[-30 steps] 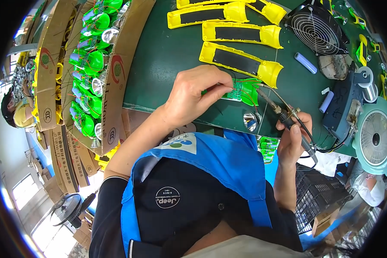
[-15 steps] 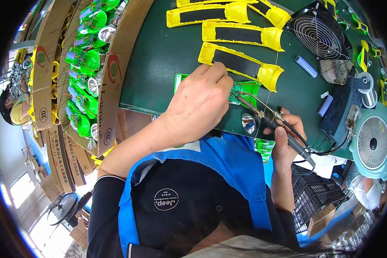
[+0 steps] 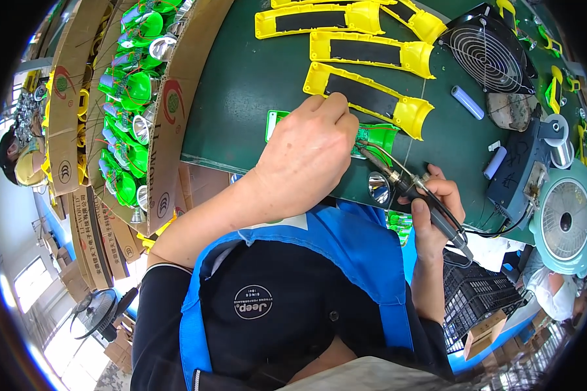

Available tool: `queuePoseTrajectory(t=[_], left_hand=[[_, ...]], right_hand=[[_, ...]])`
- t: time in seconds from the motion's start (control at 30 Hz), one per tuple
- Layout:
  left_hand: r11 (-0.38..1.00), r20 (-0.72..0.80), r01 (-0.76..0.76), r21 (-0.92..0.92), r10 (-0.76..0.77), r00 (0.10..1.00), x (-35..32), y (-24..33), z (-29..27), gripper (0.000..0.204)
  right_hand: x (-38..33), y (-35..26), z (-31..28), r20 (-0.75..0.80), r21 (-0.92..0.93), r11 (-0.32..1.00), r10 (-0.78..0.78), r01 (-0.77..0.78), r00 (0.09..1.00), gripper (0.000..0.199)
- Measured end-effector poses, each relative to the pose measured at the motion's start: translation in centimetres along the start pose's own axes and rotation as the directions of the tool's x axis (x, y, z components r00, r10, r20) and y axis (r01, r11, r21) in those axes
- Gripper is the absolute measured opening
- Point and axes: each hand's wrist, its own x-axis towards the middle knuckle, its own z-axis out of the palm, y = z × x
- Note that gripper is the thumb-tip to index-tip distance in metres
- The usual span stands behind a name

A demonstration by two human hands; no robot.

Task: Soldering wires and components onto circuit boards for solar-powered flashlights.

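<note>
A green lamp housing [image 3: 383,135] with a small circuit board lies at the table's near edge, partly covered by my left hand [image 3: 312,144]. That hand's fingers are curled closed over the board, and whatever they pinch is hidden beneath them. My right hand [image 3: 435,212] is wrapped round a soldering iron [image 3: 448,229] that has a thin feed tube along it. Its tip points into the housing, close to my left fingertips. A shiny reflector cup [image 3: 378,188] sits just below the housing, left of my right hand.
Yellow casings [image 3: 372,94] with dark strips lie beyond my hands. To the right are a blue cylindrical cell [image 3: 467,102], a black fan [image 3: 486,55], the soldering station [image 3: 514,173], a solder spool [image 3: 561,155] and a pale green fan [image 3: 565,218]. A carton [image 3: 169,124] of green assemblies stands left.
The view has shifted slightly. My right hand and the soldering iron stay almost in place, tip still at the board. My left hand keeps its closed pose over the housing.
</note>
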Motion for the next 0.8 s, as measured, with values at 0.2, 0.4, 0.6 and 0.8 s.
queuePoseTrajectory(t=[0.2,0.4,0.6,0.8], left_hand=[[1.000,0.005,-0.003,0.005,0.003,1.000,0.1,0.0,-0.1,0.010],[1.000,0.047,0.027,-0.006,-0.027,0.999,0.2,0.2,-0.3,0.010],[0.999,0.072,0.040,0.001,-0.040,0.997,0.3,0.3,-0.4,0.010],[1.000,0.052,0.021,0.007,-0.021,0.998,0.2,0.1,-0.2,0.011]], right_hand=[[-0.3,0.4,0.0,-0.103,0.167,0.986,0.015,0.002,0.995,0.030],[-0.4,0.0,-0.1,-0.145,0.254,0.966,0.093,-0.054,0.985,0.032],[0.1,-0.2,0.0,-0.132,0.309,0.950,0.076,-0.032,0.988,0.034],[2.7,0.0,0.9,-0.088,0.184,0.956,-0.218,0.231,0.972,0.031]])
